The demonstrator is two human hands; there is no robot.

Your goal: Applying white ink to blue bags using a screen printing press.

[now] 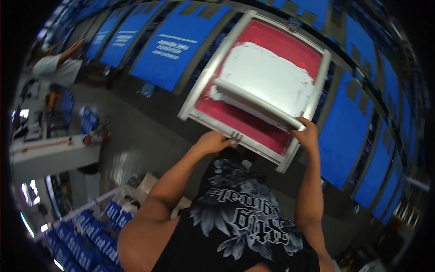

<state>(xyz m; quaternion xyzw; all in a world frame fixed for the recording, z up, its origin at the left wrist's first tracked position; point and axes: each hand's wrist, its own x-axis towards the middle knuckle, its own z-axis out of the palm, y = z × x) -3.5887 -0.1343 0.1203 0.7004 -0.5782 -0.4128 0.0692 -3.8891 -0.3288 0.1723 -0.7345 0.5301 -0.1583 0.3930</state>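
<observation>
Slanted silver frame (216,64), white-smeared red screen (276,36), likely squeegee (258,104) across

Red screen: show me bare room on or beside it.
Bare: the red strip between the white ink and far rail; grey floor between left forearm and blue panels. Crowded: the near rail, with the left hand on it, and the bar, held by the right hand.

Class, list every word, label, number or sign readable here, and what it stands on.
Blue sheets, upper left: white lettering, partly blurred; wording not copied out.
Black shirt: ornate pale lettering, upside down in view; wording not copied out.
Blue items, lower left: white lettering too small and blurred to read.
Screen frame: no readable text.
</observation>
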